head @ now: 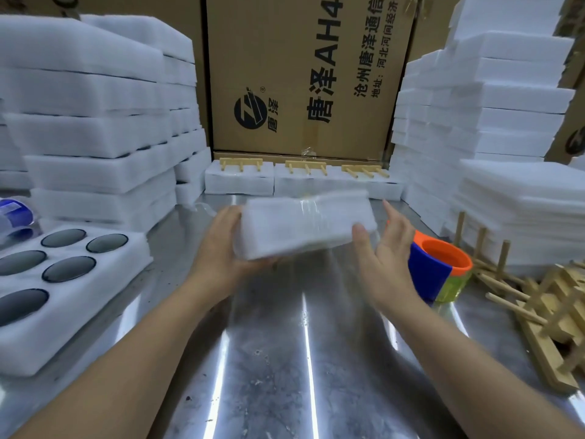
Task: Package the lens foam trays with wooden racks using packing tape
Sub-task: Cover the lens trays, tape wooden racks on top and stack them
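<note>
Head view down onto a steel table (269,359), streaked with glare and bearing everything else. At the far edge, upright, a printed cardboard box (300,74). Flanking it, tall piles of white foam: left foam stacks (88,122) and right foam stacks (490,122). At near left, flat on the table, an open lens tray (79,312) of white foam. At near right, a loose heap of wooden racks (550,312), pegs pointing several ways. Against the foot of the box, a row of three finished packs (304,185), each with a small wooden rack on top. Above the middle of the table, blurred, slightly tilted, with a shiny clear band across its middle: a foam bundle (304,226). Grasping its left end from beneath, fingers curled under: left hand (221,248). Just beside its right end, released and flat, fingers straight, only the thumb touching the lower corner: right hand (389,245). Behind that hand, on the table, an orange-and-blue packing tape roll (440,267). Smallest, dark round lenses (69,269) seated in the tray's wells.
</note>
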